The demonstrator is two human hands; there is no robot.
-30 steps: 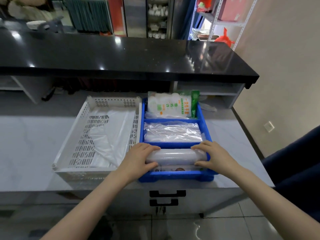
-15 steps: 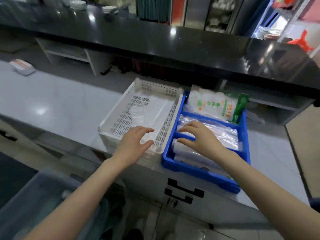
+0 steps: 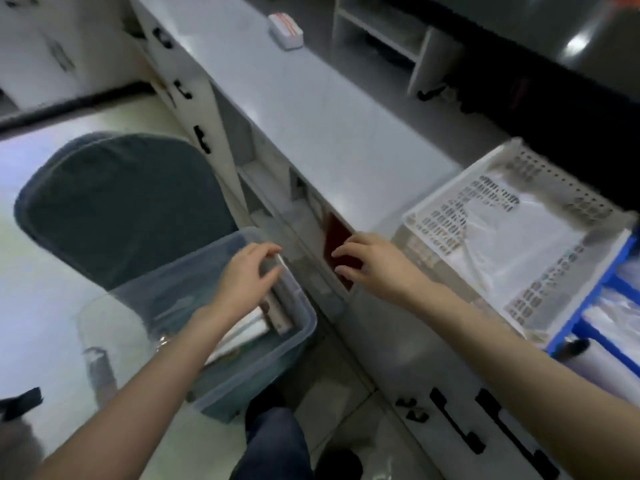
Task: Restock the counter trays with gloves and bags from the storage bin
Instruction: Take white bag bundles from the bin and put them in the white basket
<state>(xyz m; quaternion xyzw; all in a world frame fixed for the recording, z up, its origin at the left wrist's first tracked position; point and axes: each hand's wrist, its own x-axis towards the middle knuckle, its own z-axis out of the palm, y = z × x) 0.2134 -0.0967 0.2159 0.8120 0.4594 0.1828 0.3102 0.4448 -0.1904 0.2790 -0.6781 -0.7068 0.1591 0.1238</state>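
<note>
Loosely curled left hand (image 3: 247,276) over storage bin (image 3: 242,386), right hand (image 3: 375,268) near counter (image 3: 311,116).

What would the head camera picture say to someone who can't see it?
A person's left hand reaches into a clear storage bin beside a grey counter, while the right hand hovers open nearby. A white tray and blue tray sit on the counter.
</note>
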